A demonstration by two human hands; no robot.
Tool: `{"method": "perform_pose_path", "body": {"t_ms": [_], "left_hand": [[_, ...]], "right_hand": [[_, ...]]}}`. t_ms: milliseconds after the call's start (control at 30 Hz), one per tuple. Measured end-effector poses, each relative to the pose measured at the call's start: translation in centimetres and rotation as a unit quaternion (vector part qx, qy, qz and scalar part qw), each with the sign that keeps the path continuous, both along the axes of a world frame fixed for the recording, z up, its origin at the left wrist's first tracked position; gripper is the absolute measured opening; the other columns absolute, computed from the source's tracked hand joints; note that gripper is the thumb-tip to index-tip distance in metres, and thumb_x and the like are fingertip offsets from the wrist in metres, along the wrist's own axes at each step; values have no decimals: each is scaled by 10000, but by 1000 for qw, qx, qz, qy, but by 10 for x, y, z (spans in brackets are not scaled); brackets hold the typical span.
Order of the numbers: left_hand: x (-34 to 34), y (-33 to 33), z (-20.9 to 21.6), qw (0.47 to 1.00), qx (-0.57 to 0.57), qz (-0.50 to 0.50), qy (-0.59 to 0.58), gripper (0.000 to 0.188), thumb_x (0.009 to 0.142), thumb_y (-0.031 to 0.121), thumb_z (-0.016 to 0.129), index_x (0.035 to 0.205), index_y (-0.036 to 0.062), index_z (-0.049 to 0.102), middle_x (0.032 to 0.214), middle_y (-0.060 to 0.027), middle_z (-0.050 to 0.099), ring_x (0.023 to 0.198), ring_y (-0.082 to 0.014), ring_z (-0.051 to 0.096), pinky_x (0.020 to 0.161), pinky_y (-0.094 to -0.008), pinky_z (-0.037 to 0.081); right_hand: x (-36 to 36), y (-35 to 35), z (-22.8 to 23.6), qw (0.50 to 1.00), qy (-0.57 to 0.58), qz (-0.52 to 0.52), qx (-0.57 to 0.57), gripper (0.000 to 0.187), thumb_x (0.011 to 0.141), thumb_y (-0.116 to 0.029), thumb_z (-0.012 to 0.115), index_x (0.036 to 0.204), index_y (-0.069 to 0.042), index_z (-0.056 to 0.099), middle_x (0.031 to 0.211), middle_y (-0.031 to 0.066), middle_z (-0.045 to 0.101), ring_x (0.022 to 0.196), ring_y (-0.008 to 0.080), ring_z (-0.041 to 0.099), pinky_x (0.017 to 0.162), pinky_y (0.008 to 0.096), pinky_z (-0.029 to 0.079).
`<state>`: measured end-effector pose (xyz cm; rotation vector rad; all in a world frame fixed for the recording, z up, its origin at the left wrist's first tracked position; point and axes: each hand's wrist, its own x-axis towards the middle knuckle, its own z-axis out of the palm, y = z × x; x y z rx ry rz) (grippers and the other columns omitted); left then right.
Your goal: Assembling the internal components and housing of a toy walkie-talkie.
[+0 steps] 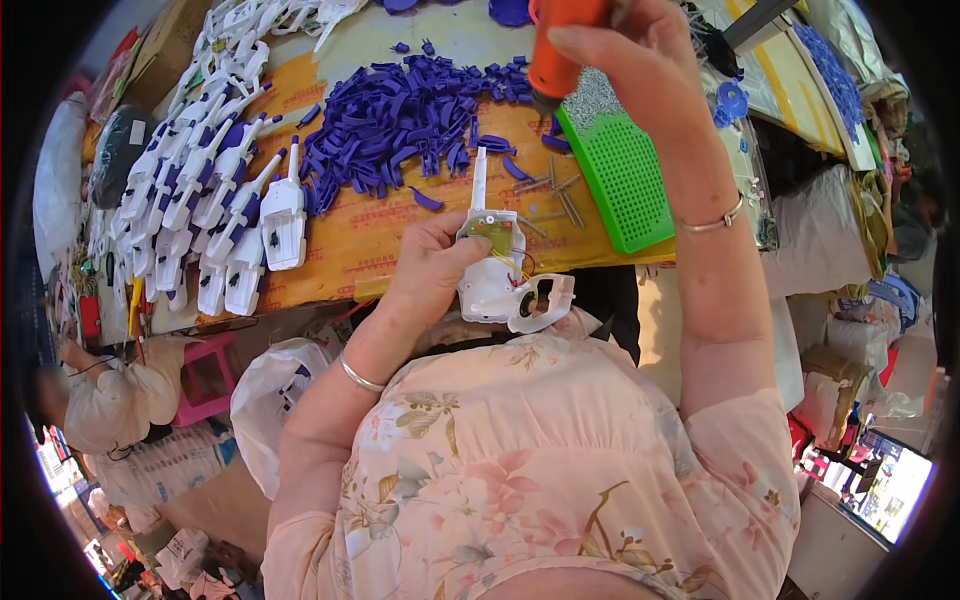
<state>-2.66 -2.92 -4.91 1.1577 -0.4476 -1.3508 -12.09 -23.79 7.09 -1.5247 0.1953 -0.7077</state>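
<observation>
My left hand (pixel 428 268) grips a white plastic housing (pixel 487 292) with a long narrow stem, close to my body at the table's near edge. A green circuit board (pixel 490 234) lies inside it, with my thumb resting on the board. Thin red and yellow wires (pixel 516 264) run from it towards a loose white ring-shaped part (pixel 556 302) at the lower right. Higher up, my right hand (pixel 645 65) is closed around an orange electric screwdriver (pixel 556 65). Its dark tip points down beside a green perforated tray (pixel 635 195), apart from the housing.
Small silvery screws (pixel 592 97) fill the tray's far end. A heap of purple plastic pieces (pixel 390 125) covers the table's middle; thin metal rods (pixel 568 205) lie by the tray. White housings (pixel 190 195) are stacked at left. Another person's sleeve (pixel 110 405) shows at lower left.
</observation>
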Motion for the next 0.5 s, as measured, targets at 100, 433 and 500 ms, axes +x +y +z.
{"method": "perform_pose_path", "body": {"t_ms": [100,433,500], "left_hand": [[2,1,-2,1000,12,-14,-19,309,801,14,516,1091,-68,582,948,-139,658,800,-191,654,725,-305,534],[3,-9,-5,998,-1,23,50,316,814,8,493,1109,-85,557,978,-174,645,829,-239,660,744,-344,550],[1,-12,-5,998,4,28,47,316,814,-7,494,1112,-87,557,971,-176,644,820,-237,660,736,-344,551]], "right_hand": [[-3,20,1,995,-98,0,23,376,695,3,650,1053,5,535,902,94,616,743,177,607,676,298,496],[-63,-24,-21,995,-77,-41,-55,277,764,-93,655,1004,18,573,893,107,616,822,147,585,742,295,471],[-67,-25,-26,991,-89,-66,-77,265,775,-108,680,987,13,577,818,96,625,730,126,593,657,258,477]]}}
